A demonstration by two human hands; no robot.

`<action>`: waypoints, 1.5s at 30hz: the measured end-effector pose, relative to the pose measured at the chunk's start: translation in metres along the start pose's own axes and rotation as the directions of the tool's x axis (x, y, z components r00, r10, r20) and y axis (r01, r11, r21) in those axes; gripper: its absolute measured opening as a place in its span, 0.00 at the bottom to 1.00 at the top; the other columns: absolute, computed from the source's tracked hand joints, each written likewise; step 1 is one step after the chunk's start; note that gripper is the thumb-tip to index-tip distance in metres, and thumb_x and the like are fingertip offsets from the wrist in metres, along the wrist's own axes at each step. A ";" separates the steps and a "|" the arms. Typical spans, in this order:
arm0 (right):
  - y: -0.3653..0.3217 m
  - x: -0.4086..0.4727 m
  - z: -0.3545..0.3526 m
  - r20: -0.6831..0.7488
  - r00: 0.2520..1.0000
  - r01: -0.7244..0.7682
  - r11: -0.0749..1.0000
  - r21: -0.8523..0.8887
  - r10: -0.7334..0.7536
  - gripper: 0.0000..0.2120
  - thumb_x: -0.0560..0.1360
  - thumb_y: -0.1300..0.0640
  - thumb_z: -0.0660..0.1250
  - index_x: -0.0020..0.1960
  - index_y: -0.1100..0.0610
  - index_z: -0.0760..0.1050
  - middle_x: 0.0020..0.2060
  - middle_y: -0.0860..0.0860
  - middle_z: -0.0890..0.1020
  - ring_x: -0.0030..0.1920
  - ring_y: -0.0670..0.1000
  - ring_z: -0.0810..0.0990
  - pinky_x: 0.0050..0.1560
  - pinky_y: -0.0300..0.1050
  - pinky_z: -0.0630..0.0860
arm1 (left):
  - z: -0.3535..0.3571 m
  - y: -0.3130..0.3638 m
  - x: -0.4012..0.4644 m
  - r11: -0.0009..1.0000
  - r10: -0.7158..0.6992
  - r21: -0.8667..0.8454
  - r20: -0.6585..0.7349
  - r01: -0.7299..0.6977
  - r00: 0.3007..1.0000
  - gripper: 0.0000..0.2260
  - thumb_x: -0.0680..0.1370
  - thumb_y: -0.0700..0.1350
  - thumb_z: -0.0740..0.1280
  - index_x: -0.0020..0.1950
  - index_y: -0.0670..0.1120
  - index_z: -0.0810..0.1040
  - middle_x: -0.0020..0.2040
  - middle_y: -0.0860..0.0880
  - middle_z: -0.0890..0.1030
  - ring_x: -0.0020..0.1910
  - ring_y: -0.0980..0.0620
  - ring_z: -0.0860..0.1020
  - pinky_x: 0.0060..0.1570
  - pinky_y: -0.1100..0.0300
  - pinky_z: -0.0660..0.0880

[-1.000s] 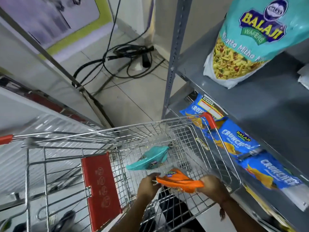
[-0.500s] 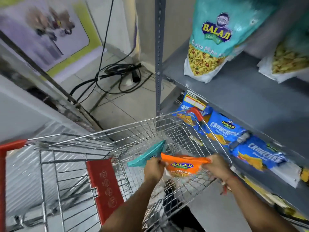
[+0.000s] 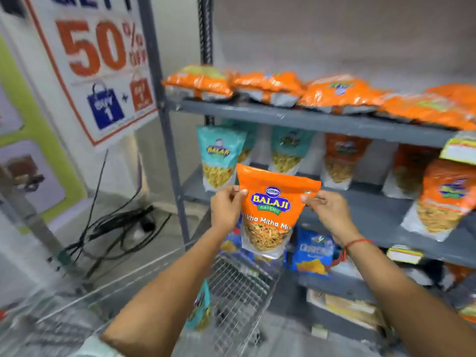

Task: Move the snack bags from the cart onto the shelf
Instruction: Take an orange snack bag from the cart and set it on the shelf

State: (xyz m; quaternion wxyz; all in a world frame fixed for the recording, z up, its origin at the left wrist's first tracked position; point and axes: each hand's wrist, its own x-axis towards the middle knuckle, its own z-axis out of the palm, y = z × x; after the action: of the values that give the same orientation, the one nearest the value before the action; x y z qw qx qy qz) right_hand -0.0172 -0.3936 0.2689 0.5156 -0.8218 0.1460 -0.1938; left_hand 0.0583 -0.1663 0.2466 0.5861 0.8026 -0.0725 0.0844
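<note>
Here the orange bag (image 3: 270, 202) hangs upright between both hands, above the cart (image 3: 239, 292) and in front of the middle shelf (image 3: 373, 215). The left hand (image 3: 226, 207) pinches its upper left edge; the right hand (image 3: 332, 215) pinches the upper right corner. The bag looks light, soft and crinkly, its film probably slick, the contents likely brittle. Holding the top seam seems safest. One teal bag (image 3: 199, 307) sits in the cart below the left forearm.

I see the orange snack bag (image 3: 273, 202) upright in mid-air before the grey shelf (image 3: 309, 122); a teal bag (image 3: 199, 307) stands in the wire cart (image 3: 239, 287).
</note>
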 end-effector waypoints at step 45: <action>0.088 0.143 -0.195 -0.284 0.955 -0.096 0.995 -0.030 0.084 0.07 0.73 0.53 0.68 0.40 0.55 0.81 0.42 0.52 0.87 0.44 0.50 0.83 0.48 0.48 0.78 | 0.274 0.091 0.080 0.976 -0.089 -0.171 0.255 0.136 0.963 0.07 0.71 0.49 0.73 0.32 0.53 0.82 0.38 0.49 0.86 0.42 0.49 0.84 0.48 0.53 0.79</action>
State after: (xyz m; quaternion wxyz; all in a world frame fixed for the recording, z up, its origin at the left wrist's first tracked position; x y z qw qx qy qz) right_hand 0.0143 -0.6482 0.2905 0.4799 -0.7892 0.2594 -0.2821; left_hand 0.1305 -0.4568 0.2667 0.6490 0.7512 -0.1064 -0.0565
